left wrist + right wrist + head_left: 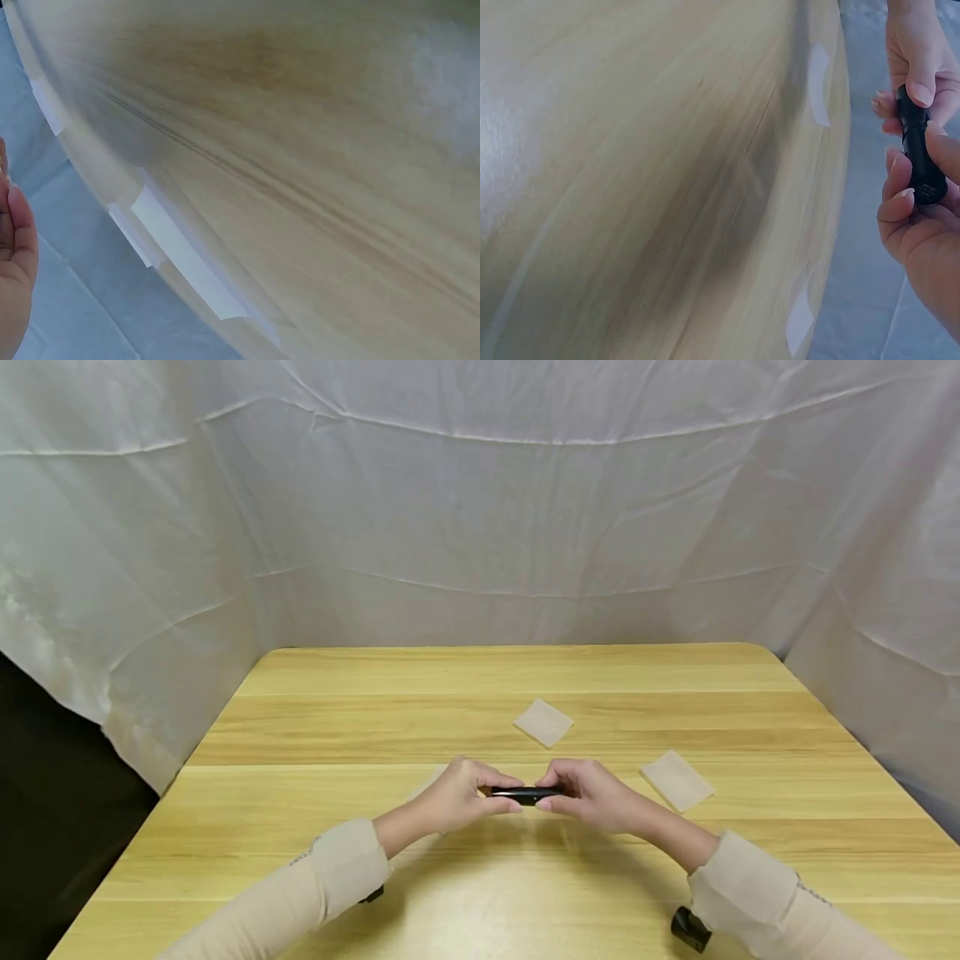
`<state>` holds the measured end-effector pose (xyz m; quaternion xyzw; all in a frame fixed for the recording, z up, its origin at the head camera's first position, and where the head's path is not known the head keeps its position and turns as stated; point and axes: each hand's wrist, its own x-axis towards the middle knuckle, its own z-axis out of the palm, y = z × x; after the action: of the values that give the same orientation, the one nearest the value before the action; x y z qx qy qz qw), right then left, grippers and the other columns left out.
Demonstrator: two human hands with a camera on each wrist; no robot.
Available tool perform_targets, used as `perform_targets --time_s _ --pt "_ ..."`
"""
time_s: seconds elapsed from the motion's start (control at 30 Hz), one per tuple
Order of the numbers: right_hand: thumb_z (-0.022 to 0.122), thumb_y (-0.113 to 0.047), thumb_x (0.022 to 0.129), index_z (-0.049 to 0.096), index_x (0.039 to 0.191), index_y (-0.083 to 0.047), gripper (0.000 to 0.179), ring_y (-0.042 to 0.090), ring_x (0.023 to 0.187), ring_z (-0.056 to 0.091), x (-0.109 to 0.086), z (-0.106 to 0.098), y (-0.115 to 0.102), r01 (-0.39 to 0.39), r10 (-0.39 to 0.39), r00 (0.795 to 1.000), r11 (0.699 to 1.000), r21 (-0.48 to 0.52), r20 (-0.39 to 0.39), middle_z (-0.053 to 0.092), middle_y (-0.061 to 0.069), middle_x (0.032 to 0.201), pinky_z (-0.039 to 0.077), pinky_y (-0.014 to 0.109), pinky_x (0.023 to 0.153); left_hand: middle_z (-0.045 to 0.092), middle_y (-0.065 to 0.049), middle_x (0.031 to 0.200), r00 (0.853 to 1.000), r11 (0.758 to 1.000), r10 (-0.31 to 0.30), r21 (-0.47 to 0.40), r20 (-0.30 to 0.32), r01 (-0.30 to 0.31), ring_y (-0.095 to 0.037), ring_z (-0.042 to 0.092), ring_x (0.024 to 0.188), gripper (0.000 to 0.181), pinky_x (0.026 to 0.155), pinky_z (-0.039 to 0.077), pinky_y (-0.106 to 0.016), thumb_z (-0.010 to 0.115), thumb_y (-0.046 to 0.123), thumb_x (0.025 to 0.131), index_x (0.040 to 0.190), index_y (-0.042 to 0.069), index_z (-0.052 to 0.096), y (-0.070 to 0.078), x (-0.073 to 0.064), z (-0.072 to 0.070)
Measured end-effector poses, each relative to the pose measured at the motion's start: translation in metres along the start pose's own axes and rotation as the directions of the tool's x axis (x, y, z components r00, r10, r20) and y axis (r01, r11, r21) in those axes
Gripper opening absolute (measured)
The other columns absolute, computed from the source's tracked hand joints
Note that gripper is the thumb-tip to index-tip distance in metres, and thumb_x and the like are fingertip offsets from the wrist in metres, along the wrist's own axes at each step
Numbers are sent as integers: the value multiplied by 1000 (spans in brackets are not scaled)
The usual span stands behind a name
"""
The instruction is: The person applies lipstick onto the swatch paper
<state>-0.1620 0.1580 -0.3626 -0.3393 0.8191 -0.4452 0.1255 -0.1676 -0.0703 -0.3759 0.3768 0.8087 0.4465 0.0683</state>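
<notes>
A small black tube (525, 795), shaped like a lipstick, is held level above the table between both hands. My left hand (457, 797) pinches its left end between thumb and fingers. The other end is gripped by my right hand (600, 797), thumb and fingers curled round it. In the right wrist view, the tube (919, 154) shows a seam near its middle and faint small print by one end. Only part of the left hand (16, 270) appears at the edge of the left wrist view, where the tube is not seen.
On the wooden table (480, 893) lie pale square sheets: one (543, 723) beyond the hands, one (677, 781) to the right, and one (427, 781) partly hidden behind the left hand. Light grey cloth (510, 527) hangs behind and at the sides.
</notes>
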Motion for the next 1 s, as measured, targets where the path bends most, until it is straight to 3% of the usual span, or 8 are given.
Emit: perform_targets --time_s 0.1,0.23,0.37,0.53,0.67,0.77,0.83,1.0 --pt "62 -9 88 59 92 2 13 -1 57 38 -1 1 0 7 -7 1000 1000 6 2 61 9 79 33 17 48 72 -10 97 1000 1000 15 -7 19 -15 -6 67 81 25 66 52 -14 68 17 83 103 2 71 0 1 1" --pt "61 -10 88 59 91 1 12 -2 57 38 -3 4 2 25 -25 1000 1000 -11 -8 60 7 78 33 16 48 73 -10 92 999 999 11 -38 53 -9 3 56 65 23 51 43 -12 67 16 84 103 3 71 0 2 0" --pt "62 -12 88 59 90 -1 11 -3 55 37 -5 7 3 38 -38 999 999 -31 -15 57 3 75 32 15 46 73 -13 83 995 998 -6 -62 101 13 -1 49 55 23 44 33 -13 66 16 86 105 3 71 0 3 -2" --pt "60 -15 89 59 92 -2 14 -3 54 36 -6 6 -1 53 -53 999 998 -35 5 57 3 74 33 16 45 73 -10 89 993 999 -18 -30 113 21 -1 53 59 25 46 37 -13 65 17 86 107 5 70 4 1 -6" --pt "57 -14 91 56 94 -2 13 -3 55 37 -6 3 -4 65 -64 997 997 -37 36 59 8 76 35 17 46 72 -8 99 991 992 74 92 111 -85 3 57 67 26 54 45 -11 65 18 87 109 6 69 10 0 -9" --pt "56 -11 92 55 94 -1 10 -2 58 38 -6 1 -5 81 -80 995 997 -16 57 60 14 78 37 18 49 72 -8 99 975 958 192 193 111 -211 0 62 73 26 62 48 -8 65 16 86 109 5 69 13 0 -9" --pt "55 -10 92 54 94 -1 9 -2 58 39 -7 1 -5 90 -90 994 996 -4 65 60 16 80 37 18 50 72 -8 99 965 940 238 224 109 -257 -1 64 74 25 63 48 -7 66 15 86 108 4 69 14 0 -10" --pt "55 -10 92 54 95 0 10 -4 55 36 -9 1 -6 105 -105 993 994 -8 61 58 14 75 35 17 46 72 -9 98 976 970 192 130 103 -204 4 55 64 26 53 48 -13 65 15 86 109 3 69 13 -1 -9"
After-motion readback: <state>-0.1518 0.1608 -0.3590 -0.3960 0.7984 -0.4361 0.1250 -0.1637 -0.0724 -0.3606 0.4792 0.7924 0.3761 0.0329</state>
